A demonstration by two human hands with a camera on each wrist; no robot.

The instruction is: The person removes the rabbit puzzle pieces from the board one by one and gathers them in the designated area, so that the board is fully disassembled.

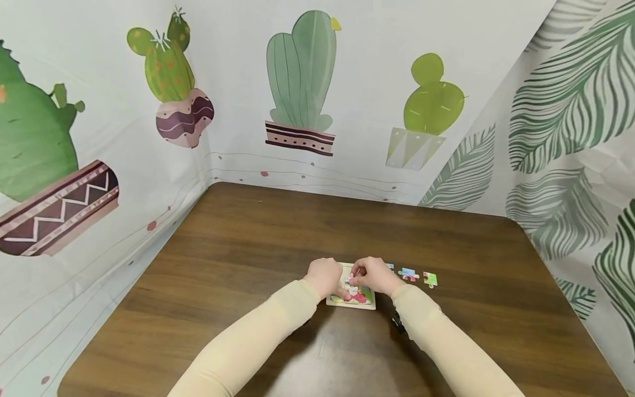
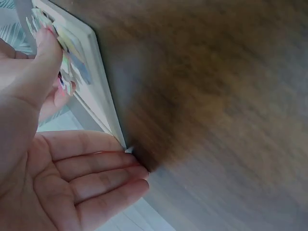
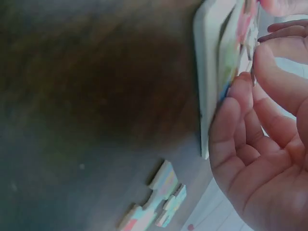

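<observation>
A small square jigsaw puzzle board (image 1: pixel 353 306) with a pale rim lies on the table, partly filled with pink, green and yellow pieces. My left hand (image 1: pixel 324 277) is at its left side. In the left wrist view, the thumb (image 2: pixel 45 57) presses on the pieces while the other fingers (image 2: pixel 103 178) lie straight near the board's edge. My right hand (image 1: pixel 375 274) reaches over the board from the right and pinches a pinkish puzzle piece (image 1: pixel 351 278) above the upper middle. The fingers partly hide that piece and the upper right of the board.
Loose puzzle pieces lie right of the board: a blue and pink piece (image 1: pixel 409 273), a green one (image 1: pixel 430 279), and another piece (image 1: pixel 389 266) partly hidden by my right hand. The brown wooden table (image 1: pixel 248 242) meets a patterned cloth backdrop (image 1: pixel 362 110) at its back edge.
</observation>
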